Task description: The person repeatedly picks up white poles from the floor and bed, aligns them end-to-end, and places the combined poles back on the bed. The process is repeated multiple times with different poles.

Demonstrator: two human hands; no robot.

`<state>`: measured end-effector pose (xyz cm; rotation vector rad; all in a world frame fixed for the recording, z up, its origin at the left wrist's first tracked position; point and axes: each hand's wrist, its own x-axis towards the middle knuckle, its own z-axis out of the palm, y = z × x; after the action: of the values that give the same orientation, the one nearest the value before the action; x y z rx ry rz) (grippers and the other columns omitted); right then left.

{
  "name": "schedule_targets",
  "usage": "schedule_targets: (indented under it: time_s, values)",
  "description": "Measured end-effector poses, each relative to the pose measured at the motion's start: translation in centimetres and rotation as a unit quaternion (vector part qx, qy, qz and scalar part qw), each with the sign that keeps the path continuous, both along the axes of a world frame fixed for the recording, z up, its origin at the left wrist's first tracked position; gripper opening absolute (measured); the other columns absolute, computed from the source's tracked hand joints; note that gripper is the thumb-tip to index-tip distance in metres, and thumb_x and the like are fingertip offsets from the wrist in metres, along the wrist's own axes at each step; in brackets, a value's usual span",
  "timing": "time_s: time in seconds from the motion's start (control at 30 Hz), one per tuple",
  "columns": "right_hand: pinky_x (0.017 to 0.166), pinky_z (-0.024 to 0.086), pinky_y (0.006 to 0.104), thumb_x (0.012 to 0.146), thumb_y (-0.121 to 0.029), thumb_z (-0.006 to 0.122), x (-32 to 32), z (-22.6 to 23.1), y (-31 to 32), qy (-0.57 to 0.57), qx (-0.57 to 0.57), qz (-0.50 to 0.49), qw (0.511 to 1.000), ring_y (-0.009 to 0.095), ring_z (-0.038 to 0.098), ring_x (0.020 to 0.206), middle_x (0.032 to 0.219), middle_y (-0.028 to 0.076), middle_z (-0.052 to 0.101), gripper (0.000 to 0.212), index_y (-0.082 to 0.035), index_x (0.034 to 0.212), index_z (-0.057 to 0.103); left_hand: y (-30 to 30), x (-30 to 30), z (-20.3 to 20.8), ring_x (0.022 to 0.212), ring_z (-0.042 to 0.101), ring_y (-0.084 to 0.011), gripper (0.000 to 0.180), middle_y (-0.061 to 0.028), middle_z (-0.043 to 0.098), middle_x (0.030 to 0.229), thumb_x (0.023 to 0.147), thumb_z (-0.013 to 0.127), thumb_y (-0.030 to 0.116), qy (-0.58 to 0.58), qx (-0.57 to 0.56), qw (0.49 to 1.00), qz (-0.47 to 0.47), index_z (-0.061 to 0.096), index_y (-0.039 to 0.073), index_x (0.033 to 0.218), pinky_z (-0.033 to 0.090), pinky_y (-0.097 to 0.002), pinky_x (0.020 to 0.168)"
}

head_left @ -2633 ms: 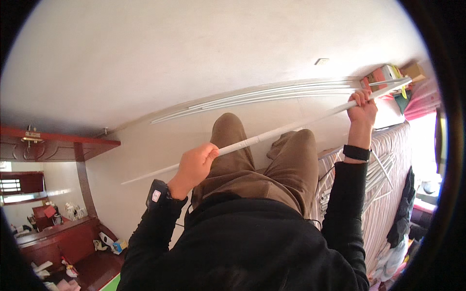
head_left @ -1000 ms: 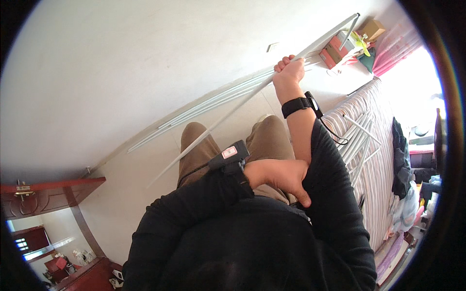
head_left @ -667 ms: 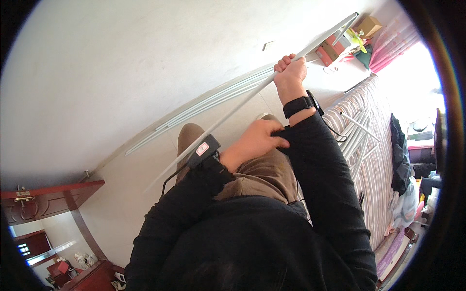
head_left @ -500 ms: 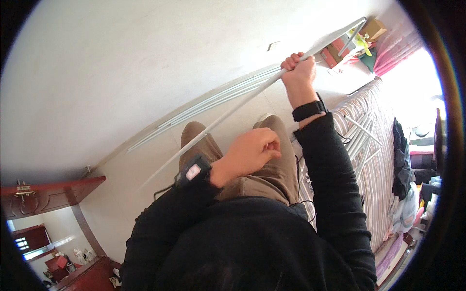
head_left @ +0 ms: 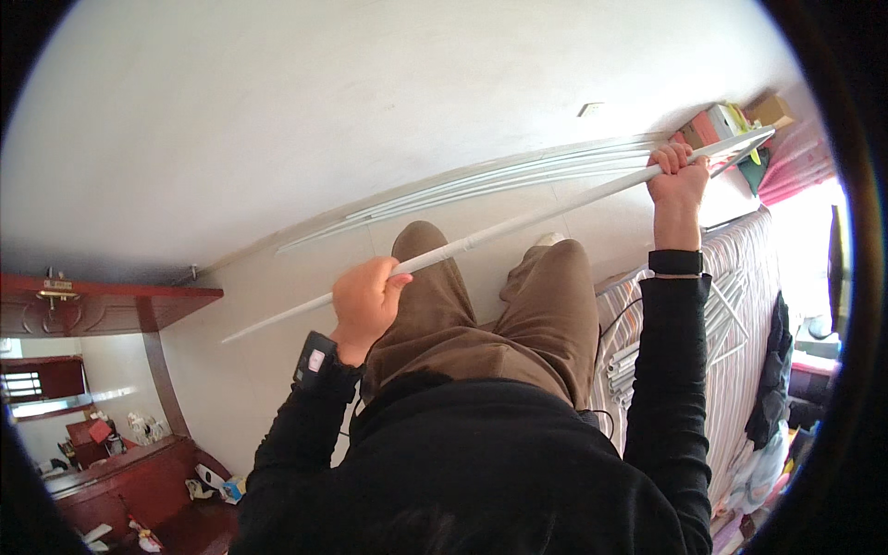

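A long white pole (head_left: 546,215) slants across in front of my knees, its thin tip low on the left and its other end high on the right. At the upper right end it meets a second bar at a sharp corner. My left hand (head_left: 363,301) is closed round the lower part, left of a joint-like collar. Farther up, near the corner, my right hand (head_left: 680,185) wraps its fingers round the pole. Several more thin white poles (head_left: 444,196) lie along the foot of the wall behind it.
On the right, a bed with a striped cover (head_left: 731,402) holds crossed white tubes (head_left: 728,319) and a bundle of short tubes (head_left: 622,375). Boxes (head_left: 710,131) stand in the far right corner by a pink curtain (head_left: 803,157). A dark red cabinet door (head_left: 120,307) juts in at left.
My left hand has moved left from above my lap and taken hold of the pole. The right hand and pole have shifted right in view, and the pole lies at a flatter slant.
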<state>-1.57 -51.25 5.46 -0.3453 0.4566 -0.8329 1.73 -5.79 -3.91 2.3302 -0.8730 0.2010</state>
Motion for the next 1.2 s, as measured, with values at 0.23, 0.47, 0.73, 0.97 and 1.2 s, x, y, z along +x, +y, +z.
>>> schedule_targets:
  time_s: [0.23,0.47,0.73,0.97,1.2]
  values:
    - [0.04,0.025,0.0233,0.1,-0.056,0.038,-0.3,0.2,-1.4,-0.083,-0.018,0.03,0.996,0.01,0.028,0.047,0.061,-0.001,0.033,0.051,-0.009,0.083,0.04,-0.2,1.1,1.4,0.059,0.058,-0.0269,0.025,-0.0106,0.06,0.067,0.086,0.072,0.028,0.268,-0.166,0.949,-0.029,0.06,0.006,0.086,0.043,-0.035,0.056]
    - [0.045,0.031,0.0254,0.103,-0.045,0.039,-0.2,0.2,-1.8,0.018,-0.004,-0.063,0.998,0.012,0.033,0.051,0.068,0.002,0.04,0.043,-0.007,0.084,0.039,-0.2,1.4,1.6,0.059,0.057,-0.0278,0.021,-0.0111,0.06,0.067,0.089,0.069,0.025,0.071,-0.07,0.995,-0.009,0.061,0.005,0.088,0.044,-0.0356,0.055]
    - [0.046,0.032,0.0261,0.105,-0.036,0.03,-0.8,-0.4,-2.9,0.028,-0.057,-0.069,0.996,0.012,0.035,0.053,0.069,0.001,0.04,0.038,-0.003,0.089,0.041,-0.6,0.9,1.7,0.059,0.057,-0.0276,0.029,-0.0114,0.059,0.068,0.098,0.054,0.03,0.076,-0.071,0.994,-0.018,0.061,0.004,0.088,0.043,-0.035,0.055]
    - [0.048,0.034,0.0253,0.106,-0.034,0.024,-2.0,-0.9,-3.7,0.006,-0.059,-0.025,0.998,0.012,0.037,0.054,0.07,0.002,0.041,0.038,-0.003,0.093,0.041,-0.1,0.7,1.3,0.064,0.06,-0.0336,0.019,-0.0121,0.061,0.07,0.089,0.067,0.024,0.166,-0.044,0.985,-0.028,0.06,0.006,0.09,0.044,-0.0399,0.055]
    - [0.047,0.034,0.0255,0.102,-0.03,0.032,-2.5,-1.0,-4.4,-0.025,-0.035,-0.014,0.999,0.012,0.037,0.052,0.068,0.002,0.041,0.029,-0.007,0.086,0.041,-0.1,0.4,2.2,0.064,0.059,-0.0347,0.022,-0.0125,0.061,0.07,0.093,0.062,0.028,0.111,-0.014,0.993,-0.026,0.061,0.006,0.087,0.043,-0.0395,0.055]
